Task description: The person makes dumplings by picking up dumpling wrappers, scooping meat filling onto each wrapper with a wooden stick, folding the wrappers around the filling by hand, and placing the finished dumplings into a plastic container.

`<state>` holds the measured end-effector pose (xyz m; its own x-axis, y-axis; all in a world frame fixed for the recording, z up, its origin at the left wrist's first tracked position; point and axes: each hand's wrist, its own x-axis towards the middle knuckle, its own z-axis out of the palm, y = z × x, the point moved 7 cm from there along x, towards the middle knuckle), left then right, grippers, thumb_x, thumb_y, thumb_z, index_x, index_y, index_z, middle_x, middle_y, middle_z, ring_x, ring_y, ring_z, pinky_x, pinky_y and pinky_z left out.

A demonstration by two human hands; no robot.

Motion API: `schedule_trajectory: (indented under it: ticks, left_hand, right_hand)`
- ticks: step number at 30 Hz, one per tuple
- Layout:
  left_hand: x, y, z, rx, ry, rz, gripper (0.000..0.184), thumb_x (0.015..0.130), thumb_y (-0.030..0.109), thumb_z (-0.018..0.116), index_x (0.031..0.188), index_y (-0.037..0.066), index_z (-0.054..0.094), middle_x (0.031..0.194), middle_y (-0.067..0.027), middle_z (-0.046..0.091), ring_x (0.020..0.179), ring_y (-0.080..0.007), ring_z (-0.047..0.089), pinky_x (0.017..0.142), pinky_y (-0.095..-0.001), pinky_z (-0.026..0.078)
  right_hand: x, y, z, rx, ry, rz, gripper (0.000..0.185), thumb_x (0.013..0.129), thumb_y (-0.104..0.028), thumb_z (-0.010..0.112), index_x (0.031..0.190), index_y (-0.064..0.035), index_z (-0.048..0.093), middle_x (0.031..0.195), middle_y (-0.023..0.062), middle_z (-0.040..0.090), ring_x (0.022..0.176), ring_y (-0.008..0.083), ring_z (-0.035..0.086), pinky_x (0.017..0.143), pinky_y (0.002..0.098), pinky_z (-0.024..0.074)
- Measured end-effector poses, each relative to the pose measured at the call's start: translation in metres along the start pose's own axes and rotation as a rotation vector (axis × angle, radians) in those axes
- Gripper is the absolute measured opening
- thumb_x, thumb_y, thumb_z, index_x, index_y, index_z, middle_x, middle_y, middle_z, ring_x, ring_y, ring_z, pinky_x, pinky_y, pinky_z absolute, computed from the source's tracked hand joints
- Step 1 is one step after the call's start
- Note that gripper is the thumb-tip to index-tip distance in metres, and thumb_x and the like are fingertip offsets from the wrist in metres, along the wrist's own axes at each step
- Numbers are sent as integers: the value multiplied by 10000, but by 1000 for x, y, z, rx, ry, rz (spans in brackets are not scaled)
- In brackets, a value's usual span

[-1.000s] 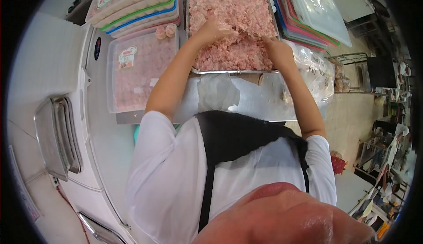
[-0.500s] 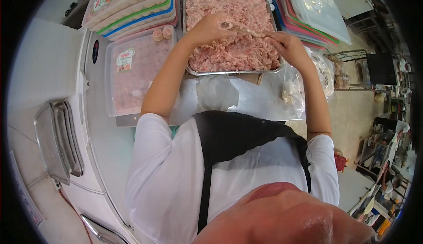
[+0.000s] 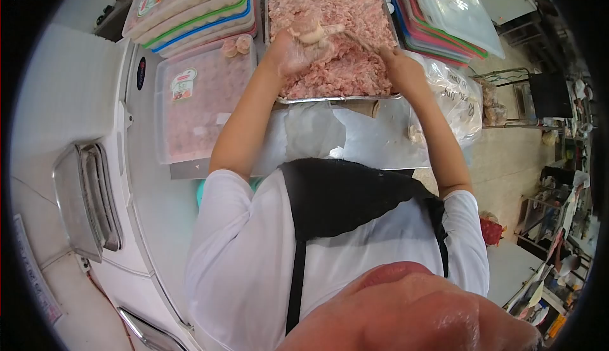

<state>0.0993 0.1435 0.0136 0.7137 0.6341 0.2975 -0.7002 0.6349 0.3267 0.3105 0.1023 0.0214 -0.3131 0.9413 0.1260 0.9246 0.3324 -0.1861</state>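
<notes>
A large metal tray (image 3: 342, 99) heaped with pinkish ground meat (image 3: 342, 2) lies ahead of me. Over its near left part, my left hand (image 3: 295, 53) is palm up, its fingers curled round a dumpling (image 3: 311, 34) with pale wrapper and meat. My right hand (image 3: 401, 69) is closed on a thin spatula (image 3: 363, 40) at the tray's right side. The spatula's tip points left, close to the dumpling; whether they touch I cannot tell.
At left stands a lidded plastic container (image 3: 200, 119) with two dumplings (image 3: 236, 46) on its corner, and stacked filled containers (image 3: 196, 8) behind. Stacked lids (image 3: 453, 8) lie at right, near a clear plastic bag (image 3: 453, 100). Metal trays (image 3: 82, 202) stand far left.
My left hand has turned palm up and come slightly nearer and left, showing the dumpling. My right hand has shifted slightly left, still with the spatula.
</notes>
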Motion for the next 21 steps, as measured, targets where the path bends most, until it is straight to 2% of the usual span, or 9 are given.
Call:
schedule_trajectory:
  ticks: [2,5,6,8,9,13,17,18,21]
  left_hand:
    - [-18,-3,17,154,268,-62,309,848,182,587,1116,31,564,1009,-147,631,813,-243,614,700,-325,511]
    - [-31,12,36,1107,473,82,438,784,197,685,1168,26,565,1115,-150,619,886,-246,616,792,-336,486]
    - [-29,16,49,1354,438,126,458,759,210,714,1155,28,573,1103,-148,623,896,-253,615,802,-340,482]
    - [-24,19,74,1845,349,218,500,708,236,772,1128,34,588,1080,-146,631,917,-267,614,822,-350,474]
    - [-23,18,80,1932,302,245,513,701,255,777,1123,34,588,1062,-152,632,913,-282,611,823,-353,473]
    - [-18,14,90,2125,162,257,522,687,310,783,1088,36,593,981,-179,629,899,-320,603,815,-359,471]
    - [-22,23,59,2172,333,286,510,694,334,768,1067,34,592,948,-170,636,891,-316,606,802,-364,474]
    - [-20,27,48,2111,386,149,516,698,336,763,1077,34,587,950,-168,638,892,-313,607,806,-363,474]
    - [-21,28,32,1965,498,-131,530,704,337,753,1102,35,576,954,-158,645,895,-303,609,817,-359,474]
  right_hand:
    - [-4,14,-9,-80,-98,96,321,882,-193,485,1184,-119,564,945,176,605,869,361,604,732,443,477]
    - [-15,2,-58,181,21,146,282,890,-229,501,1100,-86,624,1021,176,629,942,354,601,790,400,482]
    - [-18,-4,-66,412,-6,177,259,882,-210,535,1069,-68,644,1123,154,619,1021,336,586,854,357,467]
    - [-23,-28,-65,638,-50,-59,245,877,-169,544,1078,-72,643,1140,138,617,1031,322,587,862,346,463]
    - [-26,-42,-66,749,-69,-179,241,874,-148,548,1083,-73,643,1148,130,616,1035,315,587,866,340,461]
    - [-18,-62,-70,527,-48,-324,208,876,-120,540,1048,-82,651,1090,122,635,979,306,604,817,357,483]
    - [-26,-76,-116,-48,47,-65,261,867,-139,560,1120,-103,615,955,137,617,831,356,587,721,397,476]
    - [-32,-84,-115,120,197,-211,283,862,-161,567,1141,-140,609,886,133,602,793,346,589,678,409,474]
    - [-23,-78,-81,51,171,-224,278,859,-169,576,1133,-140,614,865,126,600,772,347,590,666,395,473]
